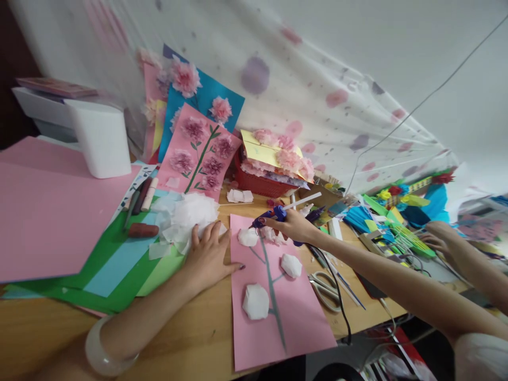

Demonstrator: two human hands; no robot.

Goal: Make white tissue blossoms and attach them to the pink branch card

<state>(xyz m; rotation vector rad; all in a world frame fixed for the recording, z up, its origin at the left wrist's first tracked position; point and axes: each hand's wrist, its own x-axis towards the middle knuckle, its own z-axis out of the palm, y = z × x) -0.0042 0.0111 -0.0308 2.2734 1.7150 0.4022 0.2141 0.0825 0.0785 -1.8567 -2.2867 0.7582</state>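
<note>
Worktop carried the pink sheet, taken as landmark. Heap of white tissue lay just left of the sheet. Left hand, fingers spread, rested at the heap's edge, thumb over the sheet's left margin. Right hand, above the sheet's far end, had its fingers wrapped around the blue glue gun. Nozzle pointed at the white puff in the sheet's far left corner; contact could not be told. Judged sound: steady wrist, small dab, left thumb flattening the sheet, fingers clear of the tip.
</note>
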